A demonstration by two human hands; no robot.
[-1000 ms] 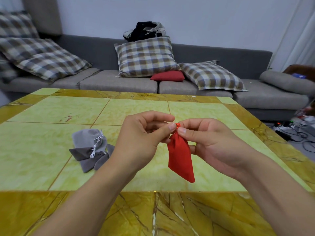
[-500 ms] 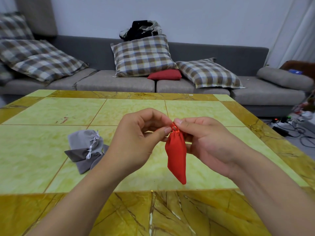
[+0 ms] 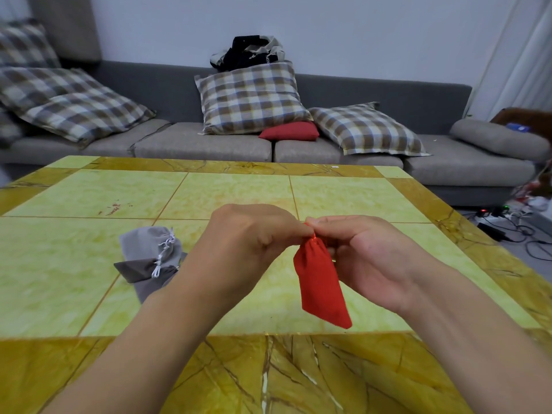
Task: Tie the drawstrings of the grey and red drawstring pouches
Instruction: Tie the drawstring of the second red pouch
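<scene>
Both hands meet above the middle of the yellow tiled table (image 3: 89,192), nearer its front edge. The left hand (image 3: 251,243) and the right hand (image 3: 367,258) each pinch the gathered neck of the red drawstring pouch (image 3: 321,282), fingertips touching at its cinched top, and the pouch hangs down tilted, clear of the tabletop. Over toward the left side of the table lie the grey drawstring pouches (image 3: 149,258) in a small overlapping heap, white cords (image 3: 162,252) showing.
</scene>
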